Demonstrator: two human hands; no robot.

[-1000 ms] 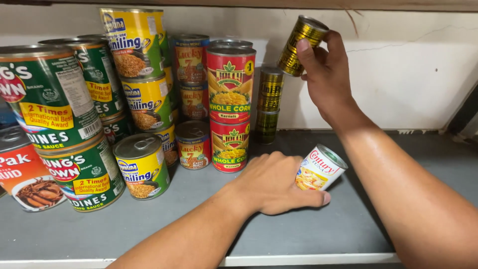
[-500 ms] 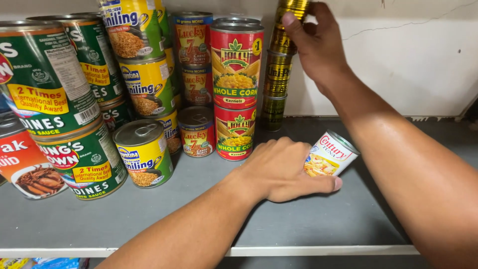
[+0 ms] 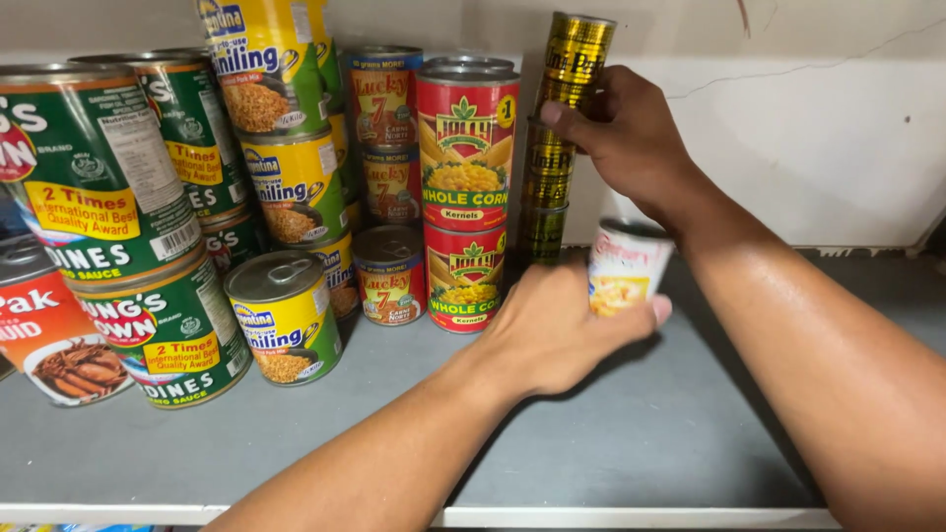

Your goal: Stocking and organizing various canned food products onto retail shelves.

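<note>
Shelf [image 3: 611, 443] stock is viewed from above, with both hands at centre frame. A small white-labelled can [image 3: 625, 266] is held upright in the closed grip of the left hand [image 3: 552, 330], just right of the red corn cans [image 3: 465, 192]; whether its base touches the shelf cannot be told, since the fingers hide it. At upper centre, the right hand [image 3: 631, 138] is closed around the top of a narrow stack of gold cans [image 3: 557, 138], which stands against the white back wall [image 3: 788, 128], just right of the corn cans. Green sardine cans [image 3: 108, 227] and yellow cans [image 3: 286, 197] are stacked in the left half of the frame. Judged risk: the gold stack is tall and thin, so a sideways pull or uneven seating under the right hand could tip it onto the corn cans or off the shelf. The white-labelled can sits close below the right wrist; a knock between the two forearms could jolt either load. The foremost yellow can [image 3: 284, 315] stands alone near the front edge and could be brushed by the left forearm.
</note>
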